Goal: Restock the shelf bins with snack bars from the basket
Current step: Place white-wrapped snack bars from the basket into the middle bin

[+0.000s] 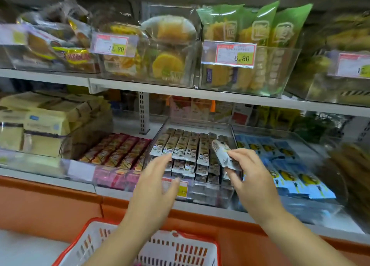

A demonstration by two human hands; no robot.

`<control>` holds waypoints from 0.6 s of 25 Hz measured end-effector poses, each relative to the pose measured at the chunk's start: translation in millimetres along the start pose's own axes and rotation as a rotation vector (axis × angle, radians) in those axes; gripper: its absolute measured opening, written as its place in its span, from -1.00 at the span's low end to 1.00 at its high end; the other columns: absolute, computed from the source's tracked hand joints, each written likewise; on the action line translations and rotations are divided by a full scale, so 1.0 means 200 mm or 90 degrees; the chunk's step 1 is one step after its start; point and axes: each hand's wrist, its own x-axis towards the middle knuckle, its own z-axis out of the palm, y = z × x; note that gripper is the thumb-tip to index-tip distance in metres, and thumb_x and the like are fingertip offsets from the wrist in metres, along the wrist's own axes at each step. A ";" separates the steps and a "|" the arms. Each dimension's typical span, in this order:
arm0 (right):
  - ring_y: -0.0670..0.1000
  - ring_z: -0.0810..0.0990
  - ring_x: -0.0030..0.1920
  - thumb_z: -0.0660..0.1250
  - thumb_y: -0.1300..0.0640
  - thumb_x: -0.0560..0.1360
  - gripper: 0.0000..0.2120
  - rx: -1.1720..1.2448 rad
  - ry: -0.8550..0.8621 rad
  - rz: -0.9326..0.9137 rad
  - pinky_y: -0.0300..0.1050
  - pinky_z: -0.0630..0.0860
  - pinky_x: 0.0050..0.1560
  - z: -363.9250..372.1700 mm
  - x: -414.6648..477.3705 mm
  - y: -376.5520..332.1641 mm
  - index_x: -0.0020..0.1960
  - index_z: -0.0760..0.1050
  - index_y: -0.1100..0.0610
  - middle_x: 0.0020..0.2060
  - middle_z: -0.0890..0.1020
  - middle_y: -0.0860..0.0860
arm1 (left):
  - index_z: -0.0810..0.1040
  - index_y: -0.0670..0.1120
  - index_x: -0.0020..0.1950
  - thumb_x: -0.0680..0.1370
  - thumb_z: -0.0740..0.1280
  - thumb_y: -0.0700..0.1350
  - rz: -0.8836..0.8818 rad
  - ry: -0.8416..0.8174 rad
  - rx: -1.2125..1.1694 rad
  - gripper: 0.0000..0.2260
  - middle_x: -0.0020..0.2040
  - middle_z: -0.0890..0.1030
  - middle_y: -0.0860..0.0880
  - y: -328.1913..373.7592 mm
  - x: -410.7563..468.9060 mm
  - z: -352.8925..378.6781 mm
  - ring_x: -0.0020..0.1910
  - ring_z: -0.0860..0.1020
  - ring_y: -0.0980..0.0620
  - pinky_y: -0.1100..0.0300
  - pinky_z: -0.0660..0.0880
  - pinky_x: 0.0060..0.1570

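Two hands reach over a white basket (pixel 180 249) with a red rim toward the lower shelf (pixel 50 178) of a snack aisle. The right hand (pixel 250 175) pinches a grey-and-white snack bar (pixel 223 152) between thumb and fingers, holding it tilted above the right side of a clear bin (pixel 210 192); whether it grips more than one bar cannot be told. The left hand (pixel 158 177) is spread, fingers straight and holding nothing, its fingertips at the front rows of matching bars (pixel 184 145) that already fill the bin. Its thumb lies in front of the bin's yellow-and-red price tag (pixel 182 188). Just beside this bin on the left sits a bin of red-wrapped bars (pixel 118 151); on the right lie blue-and-yellow packs (pixel 280 161). The basket sits low in the frame, beneath both forearms, its contents hidden. On the shelf above, clear bins hold cakes and green packets (pixel 260 29), one tagged 6.80 (pixel 228 53).
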 end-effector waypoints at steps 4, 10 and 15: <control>0.14 0.58 0.05 0.57 0.16 0.33 -0.63 -0.218 -0.050 -0.021 0.04 0.49 0.03 0.15 0.13 0.08 0.11 0.63 0.15 -0.01 0.65 0.01 | -0.08 0.09 0.58 0.58 0.26 0.09 -0.051 0.027 0.152 -0.32 0.58 -0.11 0.13 -0.18 0.12 -0.01 0.55 -0.09 0.14 0.08 0.02 0.51; 0.06 0.40 0.33 0.40 0.01 0.48 -0.53 -0.261 -0.150 -0.013 0.03 0.29 0.28 0.23 0.18 0.07 0.37 0.46 0.05 0.27 0.54 -0.06 | -0.01 0.10 0.58 0.58 0.30 0.04 -0.053 0.007 0.142 -0.33 0.57 -0.01 0.16 -0.31 0.11 -0.01 0.54 0.01 0.17 0.14 0.06 0.50; -0.18 0.38 0.25 0.25 0.13 0.51 -0.61 0.038 0.013 -0.024 -0.33 0.26 0.31 0.23 -0.10 -0.12 0.33 0.41 -0.01 0.17 0.46 -0.24 | 0.34 0.06 0.43 0.53 0.27 -0.16 0.070 0.133 0.139 -0.53 0.37 0.36 0.17 -0.40 -0.06 0.02 0.36 0.29 0.23 0.33 0.19 0.36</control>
